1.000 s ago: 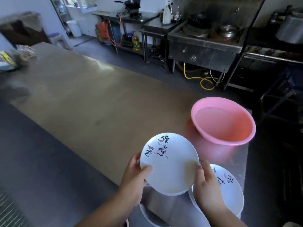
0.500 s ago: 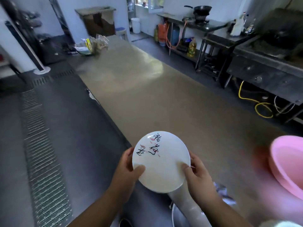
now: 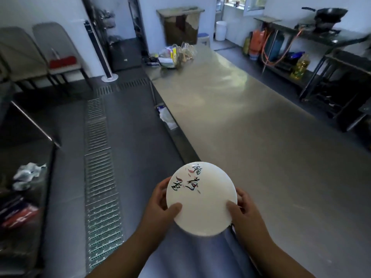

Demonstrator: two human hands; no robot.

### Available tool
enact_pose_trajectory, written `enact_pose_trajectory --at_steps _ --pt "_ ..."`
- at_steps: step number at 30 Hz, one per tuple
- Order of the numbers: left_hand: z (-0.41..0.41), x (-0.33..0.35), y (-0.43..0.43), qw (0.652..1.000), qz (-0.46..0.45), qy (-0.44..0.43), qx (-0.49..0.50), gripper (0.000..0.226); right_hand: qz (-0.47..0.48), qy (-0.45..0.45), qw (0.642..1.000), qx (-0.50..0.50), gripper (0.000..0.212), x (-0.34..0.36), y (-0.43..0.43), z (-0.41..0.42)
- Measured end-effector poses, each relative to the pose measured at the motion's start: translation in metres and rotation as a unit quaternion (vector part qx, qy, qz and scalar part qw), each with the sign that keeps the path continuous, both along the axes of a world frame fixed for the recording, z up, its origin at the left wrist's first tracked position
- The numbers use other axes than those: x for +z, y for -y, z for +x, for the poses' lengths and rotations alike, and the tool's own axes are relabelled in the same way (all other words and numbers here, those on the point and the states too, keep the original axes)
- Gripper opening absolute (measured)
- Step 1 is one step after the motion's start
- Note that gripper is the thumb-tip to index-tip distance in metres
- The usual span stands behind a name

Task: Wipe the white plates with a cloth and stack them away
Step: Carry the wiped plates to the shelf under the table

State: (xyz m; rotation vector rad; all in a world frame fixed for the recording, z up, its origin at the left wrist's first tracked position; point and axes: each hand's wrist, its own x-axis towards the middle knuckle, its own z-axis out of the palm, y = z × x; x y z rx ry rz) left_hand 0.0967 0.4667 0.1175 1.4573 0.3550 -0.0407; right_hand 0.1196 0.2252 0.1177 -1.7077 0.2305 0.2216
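I hold one white plate (image 3: 202, 205) with black brush lettering and pink petals, face up, in front of my body near the steel table's near left corner. My left hand (image 3: 160, 205) grips its left edge with the thumb on top. My right hand (image 3: 241, 209) grips its right edge the same way. No cloth shows in either hand. The other plates and the pink basin are out of view.
A long steel table (image 3: 251, 121) runs away to the right. Plastic bags and clutter (image 3: 176, 55) sit at its far end. A floor drain grate (image 3: 100, 167) runs along the aisle at left. Chairs (image 3: 40, 51) stand far left; a shelf with a wok (image 3: 325, 15) far right.
The view has swung left: the pink basin and the second plate have left the frame. Both hands have kept the same hold on the plate throughout.
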Motion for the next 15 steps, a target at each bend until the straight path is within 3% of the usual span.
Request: enact_pose_trajectory --at_steps 2,7,15 --pt "0.013 -0.004 -0.024 1.000 -0.003 -0.010 0.022 0.083 -0.008 0.000 1.000 0.014 0.066 -0.003 -0.023 0.024" --pt "0.060 -0.012 -0.075 0.997 -0.001 -0.035 0.066 0.074 -0.011 -0.008 0.998 0.067 0.035 -0.020 -0.078 0.093" --pt "0.171 -0.008 -0.154 0.992 -0.016 -0.049 0.113 0.075 -0.023 -0.004 0.993 0.116 0.037 -0.028 -0.163 0.227"
